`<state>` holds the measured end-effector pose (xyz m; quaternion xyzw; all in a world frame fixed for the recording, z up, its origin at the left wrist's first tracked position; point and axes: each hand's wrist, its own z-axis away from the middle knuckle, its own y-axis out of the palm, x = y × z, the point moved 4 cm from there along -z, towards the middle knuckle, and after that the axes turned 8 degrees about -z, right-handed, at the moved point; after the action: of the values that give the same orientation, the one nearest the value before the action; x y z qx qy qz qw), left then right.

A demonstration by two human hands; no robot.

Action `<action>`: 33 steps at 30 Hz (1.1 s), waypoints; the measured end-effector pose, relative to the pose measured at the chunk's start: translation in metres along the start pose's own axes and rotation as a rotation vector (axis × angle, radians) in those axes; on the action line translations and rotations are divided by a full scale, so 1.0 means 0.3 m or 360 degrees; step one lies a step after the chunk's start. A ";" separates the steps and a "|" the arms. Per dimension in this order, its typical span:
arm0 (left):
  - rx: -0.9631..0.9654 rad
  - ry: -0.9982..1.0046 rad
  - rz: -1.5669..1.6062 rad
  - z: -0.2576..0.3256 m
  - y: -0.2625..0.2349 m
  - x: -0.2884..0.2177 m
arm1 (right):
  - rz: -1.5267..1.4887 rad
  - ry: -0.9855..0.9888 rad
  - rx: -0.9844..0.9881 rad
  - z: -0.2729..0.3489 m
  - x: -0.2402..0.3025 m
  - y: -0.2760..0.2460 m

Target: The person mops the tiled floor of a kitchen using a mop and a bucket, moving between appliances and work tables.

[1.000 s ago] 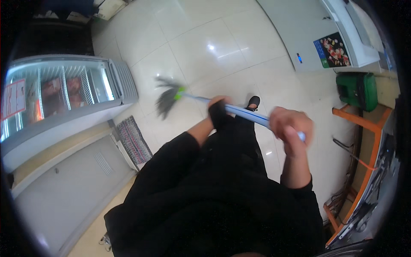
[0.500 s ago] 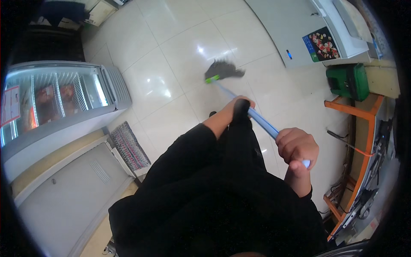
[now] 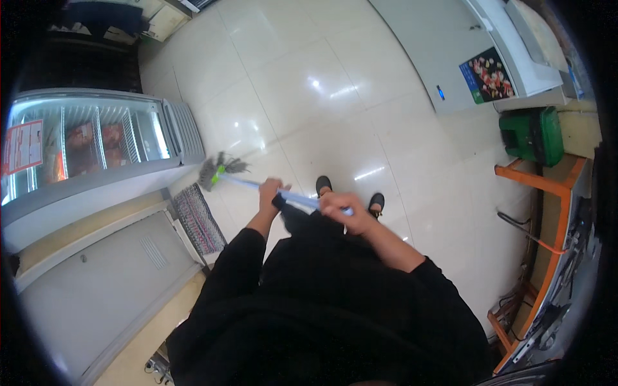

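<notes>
A mop with a pale blue handle, a bright green clamp and a grey strand head slants across in front of my body. My left hand is closed round the middle part of the handle, nearer the head. Further up, my right hand wraps the handle close to its top end, which pokes out past the fingers. The mop head lies on the tiled floor to my left, beside the base of the lit glass display fridge.
A woven mat lies by a grey cabinet door on the left. My dark shoes stand mid-floor. To the right are a grey cabinet, a green bin and an orange metal frame with cables.
The mop head has swung from the floor ahead of me leftward to the fridge's base. Both hands have moved left with the handle, and my shoes now show.
</notes>
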<state>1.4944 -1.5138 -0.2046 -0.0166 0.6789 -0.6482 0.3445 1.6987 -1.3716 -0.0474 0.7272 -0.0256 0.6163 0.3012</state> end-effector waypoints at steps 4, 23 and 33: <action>0.0045 0.0174 0.0158 -0.130 0.042 -0.465 | 0.0089 -0.0320 -0.0192 0.149 0.408 -0.195; 0.0548 0.1318 0.0859 -0.148 0.564 -1.665 | 0.0618 -0.0709 -0.0115 0.693 0.925 -0.493; 0.0127 0.0374 0.0496 0.136 0.258 -1.028 | -0.0191 -0.0621 0.0103 0.476 0.687 -0.281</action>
<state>1.7821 -1.3924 -0.1328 0.1782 0.6825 -0.6109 0.3596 1.9080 -1.3008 0.0977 0.8423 -0.0203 0.4451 0.3031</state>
